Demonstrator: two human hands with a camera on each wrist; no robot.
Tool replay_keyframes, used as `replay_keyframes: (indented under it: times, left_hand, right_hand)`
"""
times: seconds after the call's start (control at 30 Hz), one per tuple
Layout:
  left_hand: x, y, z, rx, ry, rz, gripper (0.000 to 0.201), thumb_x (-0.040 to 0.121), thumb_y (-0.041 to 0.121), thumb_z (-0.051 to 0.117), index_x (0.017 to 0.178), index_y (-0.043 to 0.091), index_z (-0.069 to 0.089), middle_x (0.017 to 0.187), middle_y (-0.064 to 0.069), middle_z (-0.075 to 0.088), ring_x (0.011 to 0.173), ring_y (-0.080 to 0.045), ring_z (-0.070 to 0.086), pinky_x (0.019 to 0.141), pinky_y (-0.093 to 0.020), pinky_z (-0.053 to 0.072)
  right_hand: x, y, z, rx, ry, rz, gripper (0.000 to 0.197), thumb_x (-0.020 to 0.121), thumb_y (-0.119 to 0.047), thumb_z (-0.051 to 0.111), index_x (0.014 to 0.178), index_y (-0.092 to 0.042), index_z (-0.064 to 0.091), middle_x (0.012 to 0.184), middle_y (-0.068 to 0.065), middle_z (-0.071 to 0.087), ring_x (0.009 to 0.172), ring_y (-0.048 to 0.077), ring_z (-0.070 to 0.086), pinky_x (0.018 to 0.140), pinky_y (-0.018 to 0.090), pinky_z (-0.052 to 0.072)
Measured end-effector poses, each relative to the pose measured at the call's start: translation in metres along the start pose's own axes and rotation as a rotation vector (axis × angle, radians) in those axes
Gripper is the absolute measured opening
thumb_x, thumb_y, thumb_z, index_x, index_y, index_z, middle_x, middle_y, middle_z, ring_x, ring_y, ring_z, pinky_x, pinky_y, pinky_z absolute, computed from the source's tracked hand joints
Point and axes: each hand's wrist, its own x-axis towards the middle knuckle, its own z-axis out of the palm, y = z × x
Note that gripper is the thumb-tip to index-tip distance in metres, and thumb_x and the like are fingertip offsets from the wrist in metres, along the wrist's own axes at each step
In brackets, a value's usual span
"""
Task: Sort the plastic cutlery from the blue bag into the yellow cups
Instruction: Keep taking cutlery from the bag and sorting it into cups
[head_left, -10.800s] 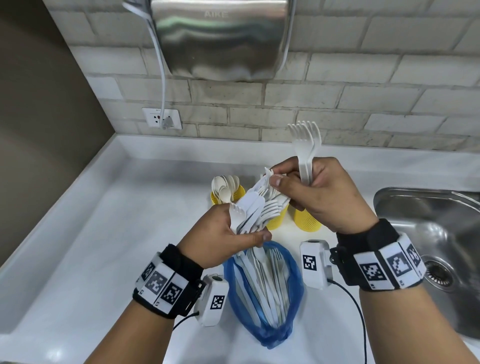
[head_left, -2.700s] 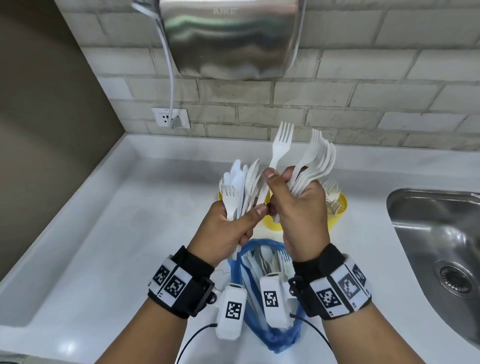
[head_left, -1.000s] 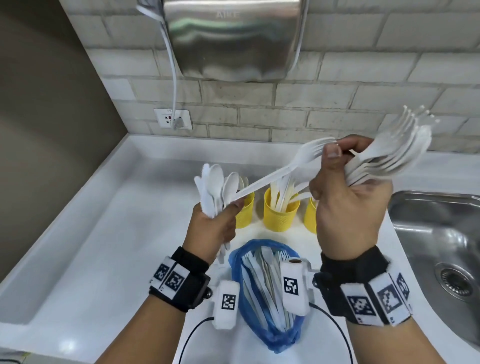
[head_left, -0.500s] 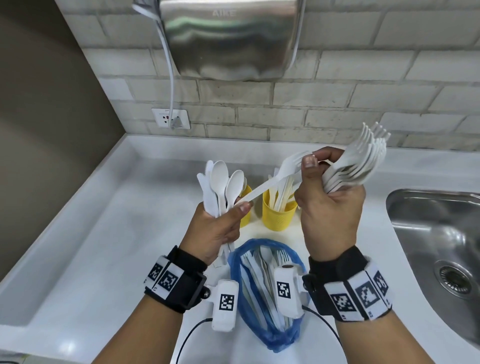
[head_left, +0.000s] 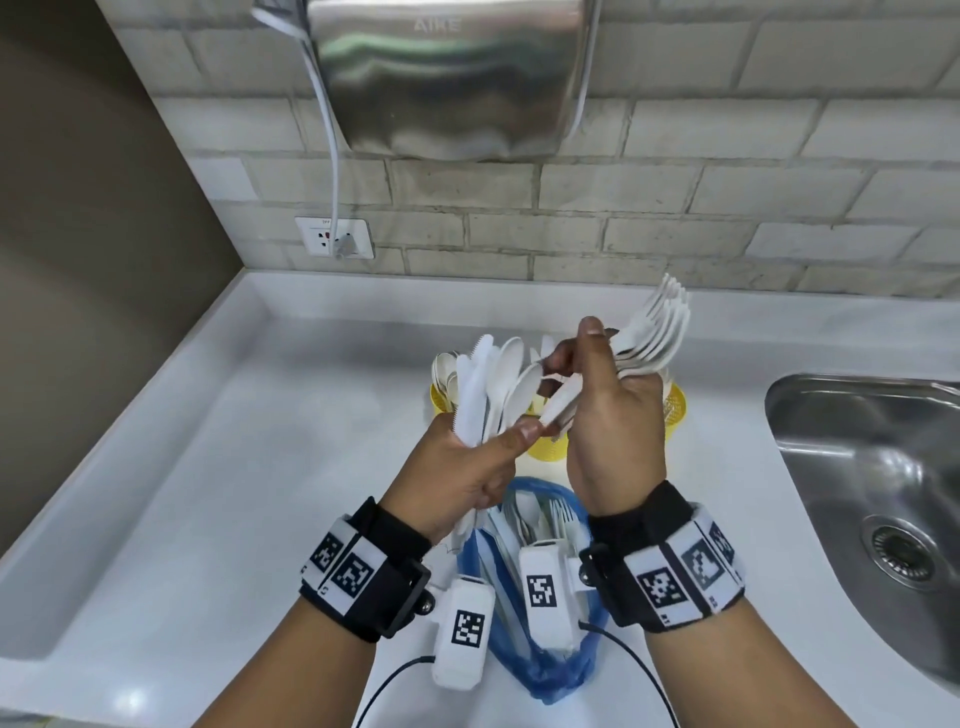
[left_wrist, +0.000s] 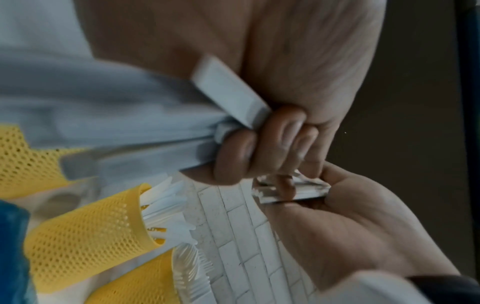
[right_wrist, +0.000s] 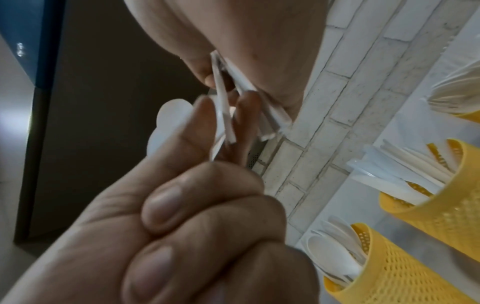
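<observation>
My left hand (head_left: 498, 441) grips a mixed bundle of white spoons and knives (head_left: 488, 384) by the handles, heads up. Right beside it, my right hand (head_left: 587, 374) holds a fan of white forks (head_left: 654, 332), and its thumb and forefinger reach into the top of the left bundle. The blue bag (head_left: 540, 660) lies open below my wrists with more cutlery inside. Behind my hands stand three yellow mesh cups: the left cup (head_left: 440, 408) holds spoons, the middle cup (head_left: 545, 449) is mostly hidden, and the right cup (head_left: 675, 408) shows beside my right hand. The right wrist view shows the fork handles (right_wrist: 223, 115) in my curled fingers.
A steel sink (head_left: 857, 467) is sunk into the white counter (head_left: 234, 493) at the right. On the brick wall hang a hand dryer (head_left: 441, 78) and a socket (head_left: 335, 239) with its cable. A dark wall closes the left side.
My right hand has come back down and left, close against the left hand. The fork stretched between both hands half a second ago is no longer stretched out between them.
</observation>
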Motion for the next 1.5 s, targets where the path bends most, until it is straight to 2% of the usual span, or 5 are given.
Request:
replay_keyframes:
  times: [0.27, 0.4, 0.77, 1.27, 1.5]
  left_hand:
    - [0.018, -0.006, -0.005, -0.5, 0.102, -0.29, 0.03, 0.1, 0.011, 0.054, 0.126, -0.003, 0.062, 0.08, -0.012, 0.073, 0.056, -0.013, 0.063, 0.053, -0.016, 0.044]
    - [0.018, -0.005, 0.0, -0.675, 0.027, -0.369, 0.025, 0.095, 0.01, 0.055, 0.118, 0.002, 0.061, 0.108, -0.018, 0.065, 0.09, -0.023, 0.069, 0.089, -0.031, 0.055]
    - [0.024, -0.004, -0.004, -0.573, 0.106, -0.2, 0.034, 0.099, 0.022, 0.062, 0.129, 0.006, 0.064, 0.118, -0.014, 0.072, 0.116, -0.034, 0.068, 0.104, -0.045, 0.052]
    - [0.024, -0.015, 0.004, -0.121, 0.254, 0.175, 0.036, 0.095, 0.048, 0.062, 0.085, 0.015, 0.071, 0.052, 0.008, 0.041, 0.056, -0.018, 0.033, 0.067, -0.037, 0.037]
    - [0.026, -0.015, 0.013, -0.079, 0.189, 0.184, 0.036, 0.087, 0.053, 0.068, 0.078, 0.018, 0.072, 0.067, 0.0, 0.055, 0.061, -0.02, 0.038, 0.067, -0.038, 0.04]
  right_hand:
    - [-0.009, -0.009, 0.006, -0.147, -0.126, -0.343, 0.03, 0.105, -0.035, 0.055, 0.086, -0.011, 0.058, 0.063, -0.008, 0.057, 0.056, 0.01, 0.056, 0.058, 0.024, 0.047]
    - [-0.01, 0.006, 0.014, -0.182, -0.197, -0.226, 0.014, 0.097, -0.027, 0.068, 0.083, -0.028, 0.066, 0.071, -0.011, 0.069, 0.069, 0.007, 0.066, 0.068, 0.024, 0.052]
    - [0.014, 0.018, -0.014, -0.465, -0.224, -0.179, 0.023, 0.098, -0.019, 0.065, 0.076, -0.015, 0.066, 0.063, -0.008, 0.066, 0.059, 0.01, 0.066, 0.061, 0.02, 0.048]
    - [0.1, -0.017, -0.133, -0.56, 0.265, -0.056, 0.03, 0.087, -0.036, 0.073, 0.064, -0.019, 0.065, 0.055, 0.006, 0.069, 0.05, 0.029, 0.07, 0.067, 0.059, 0.063]
    - [0.116, 0.012, -0.153, -0.777, 0.227, 0.094, 0.033, 0.085, -0.039, 0.07, 0.066, -0.012, 0.071, 0.055, 0.004, 0.071, 0.058, 0.016, 0.073, 0.079, 0.039, 0.063]
